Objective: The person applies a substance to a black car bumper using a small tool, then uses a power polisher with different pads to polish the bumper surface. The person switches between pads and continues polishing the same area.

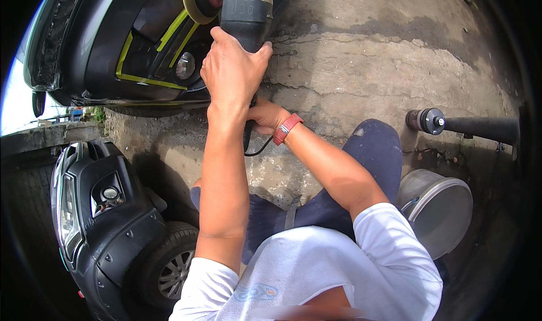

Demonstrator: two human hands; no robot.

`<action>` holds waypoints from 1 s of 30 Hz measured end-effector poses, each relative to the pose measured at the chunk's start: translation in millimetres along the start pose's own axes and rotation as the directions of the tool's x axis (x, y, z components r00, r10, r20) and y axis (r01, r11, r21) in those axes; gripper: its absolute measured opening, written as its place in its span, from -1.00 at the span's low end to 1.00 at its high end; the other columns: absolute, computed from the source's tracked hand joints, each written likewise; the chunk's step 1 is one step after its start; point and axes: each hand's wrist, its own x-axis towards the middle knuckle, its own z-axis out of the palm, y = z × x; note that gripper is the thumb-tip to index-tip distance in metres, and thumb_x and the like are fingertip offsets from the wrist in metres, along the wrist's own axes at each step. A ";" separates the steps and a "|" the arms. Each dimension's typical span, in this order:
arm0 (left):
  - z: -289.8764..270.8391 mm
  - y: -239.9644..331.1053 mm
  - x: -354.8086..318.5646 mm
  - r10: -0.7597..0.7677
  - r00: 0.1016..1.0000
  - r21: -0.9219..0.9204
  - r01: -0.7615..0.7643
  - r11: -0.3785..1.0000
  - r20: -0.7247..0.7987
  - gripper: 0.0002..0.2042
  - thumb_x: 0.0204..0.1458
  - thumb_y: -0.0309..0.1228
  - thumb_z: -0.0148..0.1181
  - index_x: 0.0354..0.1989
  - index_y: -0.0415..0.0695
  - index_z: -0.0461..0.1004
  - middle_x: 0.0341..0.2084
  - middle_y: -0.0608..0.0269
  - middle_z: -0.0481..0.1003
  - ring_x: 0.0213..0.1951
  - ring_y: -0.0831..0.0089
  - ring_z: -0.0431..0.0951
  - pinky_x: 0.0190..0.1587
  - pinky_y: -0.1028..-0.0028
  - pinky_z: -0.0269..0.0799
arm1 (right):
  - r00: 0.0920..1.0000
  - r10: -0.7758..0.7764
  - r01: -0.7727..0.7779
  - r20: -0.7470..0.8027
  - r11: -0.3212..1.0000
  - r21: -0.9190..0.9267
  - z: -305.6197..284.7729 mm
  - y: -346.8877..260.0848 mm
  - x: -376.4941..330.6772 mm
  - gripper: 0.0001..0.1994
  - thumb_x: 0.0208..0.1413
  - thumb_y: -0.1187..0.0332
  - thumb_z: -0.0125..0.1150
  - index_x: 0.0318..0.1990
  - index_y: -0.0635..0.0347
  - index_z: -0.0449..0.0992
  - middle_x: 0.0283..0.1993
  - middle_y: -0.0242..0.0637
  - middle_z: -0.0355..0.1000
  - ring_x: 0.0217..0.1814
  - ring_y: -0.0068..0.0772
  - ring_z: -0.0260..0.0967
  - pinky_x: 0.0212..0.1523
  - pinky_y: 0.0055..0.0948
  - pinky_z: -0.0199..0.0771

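Observation:
A dark electric polisher [246, 15] with a round yellowish pad [193, 4] reaches the top edge of the view. My left hand [232, 66] is closed around its body from above. Farther back, my right hand [266, 117] grips the tool's rear end, with its fingers partly hidden behind my left wrist. A black cord [261, 150] hangs below that hand. Next to the pad is a black car bumper [101, 53], where yellow-green masking tape [125, 49] frames a recess around a round fog light [185, 65]. Whether the pad touches the bumper, I cannot tell.
Another dark vehicle [121, 239] stands at the lower left. To my right, a light grey bucket [415, 199] sits beside my knee [375, 146]. Beyond it is a black pole-like stand [480, 128] with a round end piece [432, 121]. The concrete floor [361, 61] is cracked and stained.

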 end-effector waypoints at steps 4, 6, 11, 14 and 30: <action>15.5 -12.8 -16.3 -0.044 0.997 0.004 0.044 0.999 0.066 -0.32 -0.03 -0.10 0.60 -0.02 -0.44 0.38 -0.23 -0.35 0.68 -0.14 -0.28 0.75 -0.01 -0.04 0.67 | 0.997 0.059 -0.057 -0.043 0.997 0.043 -15.4 30.5 -5.2 -0.44 -0.01 0.55 0.63 0.18 0.20 0.57 0.07 -0.27 0.64 0.06 -0.33 0.62 0.09 -0.28 0.65; 22.6 -19.8 -24.6 -0.073 0.992 0.000 0.073 0.997 0.098 -0.31 -0.03 -0.11 0.61 -0.01 -0.43 0.37 -0.21 -0.36 0.67 -0.11 -0.28 0.74 0.01 -0.06 0.65 | 0.992 0.102 -0.097 -0.071 0.993 0.073 -21.6 46.1 -8.8 -0.45 -0.01 0.56 0.63 0.19 0.21 0.58 0.10 -0.24 0.65 0.10 -0.33 0.62 0.13 -0.27 0.64; 35.6 -37.9 -47.4 -0.143 0.977 -0.003 0.146 0.989 0.158 -0.32 -0.02 -0.10 0.60 0.01 -0.40 0.36 -0.19 -0.36 0.67 -0.10 -0.29 0.73 0.02 -0.06 0.64 | 0.976 0.183 -0.168 -0.122 0.978 0.124 -31.2 81.0 -21.2 -0.53 0.01 0.58 0.63 0.11 0.25 0.64 0.07 -0.23 0.68 0.12 -0.31 0.63 0.18 -0.25 0.62; 39.9 -49.0 -64.7 -0.165 0.975 -0.015 0.169 0.986 0.149 -0.33 -0.01 -0.09 0.58 0.01 -0.37 0.36 -0.19 -0.37 0.67 -0.10 -0.32 0.72 0.00 -0.08 0.64 | 0.982 0.160 -0.151 -0.102 0.984 0.090 -33.0 98.7 -30.9 -0.54 -0.02 0.54 0.66 0.08 0.24 0.66 0.00 -0.25 0.69 0.03 -0.34 0.65 0.09 -0.28 0.65; 49.3 -19.9 1.6 -0.028 0.999 -0.333 0.039 0.942 0.039 -0.24 -0.04 -0.05 0.61 0.02 -0.47 0.34 -0.23 -0.43 0.67 -0.12 -0.32 0.73 0.02 -0.04 0.66 | 0.964 -0.053 -0.028 -0.262 0.955 -0.296 -48.6 -11.1 -17.0 -0.78 0.01 0.54 0.56 -0.19 0.26 0.66 -0.30 -0.29 0.63 -0.30 -0.36 0.58 -0.20 -0.36 0.58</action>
